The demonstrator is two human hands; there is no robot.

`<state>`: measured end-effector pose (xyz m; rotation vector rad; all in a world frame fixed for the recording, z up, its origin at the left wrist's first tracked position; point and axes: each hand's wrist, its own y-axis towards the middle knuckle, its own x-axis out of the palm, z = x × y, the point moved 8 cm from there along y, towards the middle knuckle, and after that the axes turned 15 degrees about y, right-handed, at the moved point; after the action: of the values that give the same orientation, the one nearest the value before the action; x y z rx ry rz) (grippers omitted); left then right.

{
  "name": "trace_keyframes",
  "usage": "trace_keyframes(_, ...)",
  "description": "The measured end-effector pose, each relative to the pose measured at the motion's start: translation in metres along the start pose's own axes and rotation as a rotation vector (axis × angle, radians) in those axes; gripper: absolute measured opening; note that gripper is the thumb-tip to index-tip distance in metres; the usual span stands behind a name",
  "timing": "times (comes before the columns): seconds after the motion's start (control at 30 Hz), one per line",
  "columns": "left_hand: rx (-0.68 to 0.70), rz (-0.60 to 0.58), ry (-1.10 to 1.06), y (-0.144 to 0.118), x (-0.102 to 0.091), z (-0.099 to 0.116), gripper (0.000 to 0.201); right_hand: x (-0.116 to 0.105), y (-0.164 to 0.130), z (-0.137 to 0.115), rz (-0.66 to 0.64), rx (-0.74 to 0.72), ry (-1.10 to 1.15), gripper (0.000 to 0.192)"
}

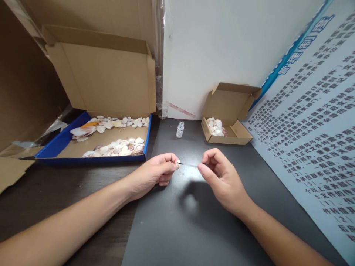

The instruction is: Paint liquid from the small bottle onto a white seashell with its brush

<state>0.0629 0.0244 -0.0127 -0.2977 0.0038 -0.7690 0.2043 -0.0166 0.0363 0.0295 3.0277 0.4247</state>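
Observation:
My left hand (158, 173) rests on the dark mat (177, 221), its fingertips pinching a small white shell (178, 164). My right hand (219, 177) hovers just to the right, its thumb and forefinger pinching a thin clear thread (191, 166) with a dark tip. The thread stretches between both hands and its dark end touches the shell. A small clear glass bottle (180, 129) stands upright on the mat behind the hands.
A large open cardboard box with a blue rim (55, 146) holds several shells at the back left. A small open cardboard box (235, 135) with shells sits at the back right. A printed poster (313, 147) leans along the right side. A white wall stands behind.

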Motion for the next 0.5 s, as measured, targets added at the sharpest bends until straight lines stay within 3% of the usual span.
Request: trace_keyframes(0.5,0.028,-0.025,0.032,-0.0004,0.0015,0.0017,0.020,-0.0017,0.0000,0.0018,0.012,0.003,-0.025,0.014)
